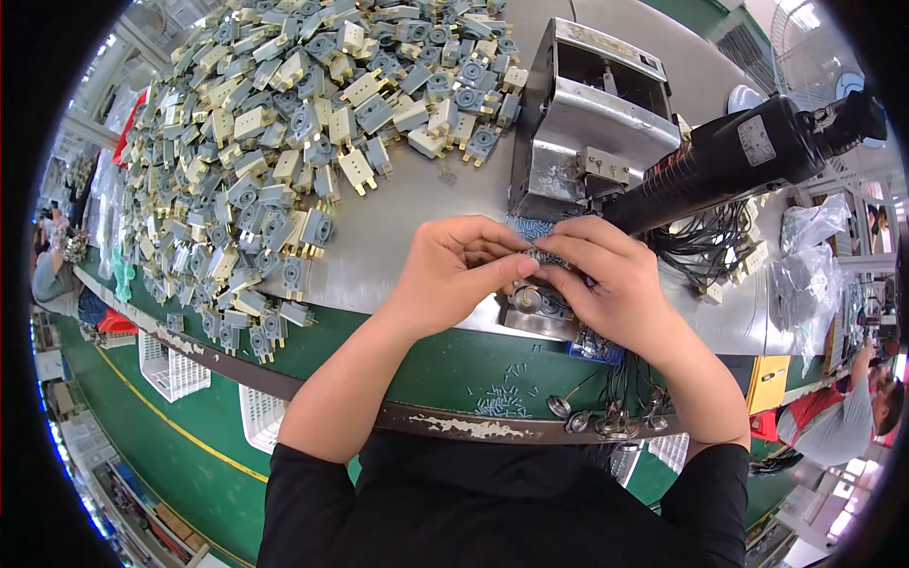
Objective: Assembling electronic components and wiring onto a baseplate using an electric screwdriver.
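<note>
My left hand (459, 273) and my right hand (611, 279) meet in front of the metal machine, fingertips pinched together. What they hold between them is too small and too covered by the fingers to name. Just below the fingertips sits a small metal fixture (544, 324) with a round metal part (526, 299) on it. Behind the fingers lies a batch of small bluish screws (530, 227). A black power screwdriver (739, 156) rests tilted beside my right hand, its narrow end toward the machine.
A large heap of grey and cream plug housings (284, 123) covers the table's left. The metal machine (601, 123) stands at the back. Black cables (705, 251) lie on the right; loose screws (502, 401) and metal round parts (615, 421) lie near the front edge. Other people sit farther off.
</note>
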The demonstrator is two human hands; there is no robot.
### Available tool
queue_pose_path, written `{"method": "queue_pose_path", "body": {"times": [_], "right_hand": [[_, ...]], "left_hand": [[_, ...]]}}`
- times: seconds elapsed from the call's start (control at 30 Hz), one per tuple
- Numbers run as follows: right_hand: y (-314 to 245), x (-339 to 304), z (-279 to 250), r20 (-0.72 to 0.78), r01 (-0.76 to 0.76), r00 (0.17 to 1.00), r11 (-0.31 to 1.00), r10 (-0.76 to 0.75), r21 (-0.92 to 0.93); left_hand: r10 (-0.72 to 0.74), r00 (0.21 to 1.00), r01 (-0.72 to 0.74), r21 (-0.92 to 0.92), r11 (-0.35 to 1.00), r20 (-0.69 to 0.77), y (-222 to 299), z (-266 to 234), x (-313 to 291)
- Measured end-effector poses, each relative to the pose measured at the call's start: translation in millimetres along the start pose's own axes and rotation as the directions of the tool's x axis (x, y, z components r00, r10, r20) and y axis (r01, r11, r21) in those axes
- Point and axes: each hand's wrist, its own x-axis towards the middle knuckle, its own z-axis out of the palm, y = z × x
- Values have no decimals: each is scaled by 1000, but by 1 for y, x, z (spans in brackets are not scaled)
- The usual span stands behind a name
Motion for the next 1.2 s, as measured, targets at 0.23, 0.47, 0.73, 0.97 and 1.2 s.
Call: {"method": "queue_pose_path", "body": {"times": [0.23,0.47,0.73,0.97,1.2], "right_hand": [[-4,1,-2,24,-9,1000,1000,10,-20],[-1,3,-8,116,-99,989,992,89,83],[-7,4,0,10,-158,987,987,158,-6],[-7,1,-1,16,8,1000,999,-8,-40],[-3,1,-1,0,79,997,994,-79,-69]], "left_hand": [[25,999,-26,27,999,28,-1,-5,-3],[337,939,-333,52,941,-75,-13,-6,0],[102,989,-88,131,987,-103,-3,-2,-3],[48,999,-48,14,999,-10,-1,-5,-3],[28,1000,-28,-41,999,-1,-5,-6,-3]]}}
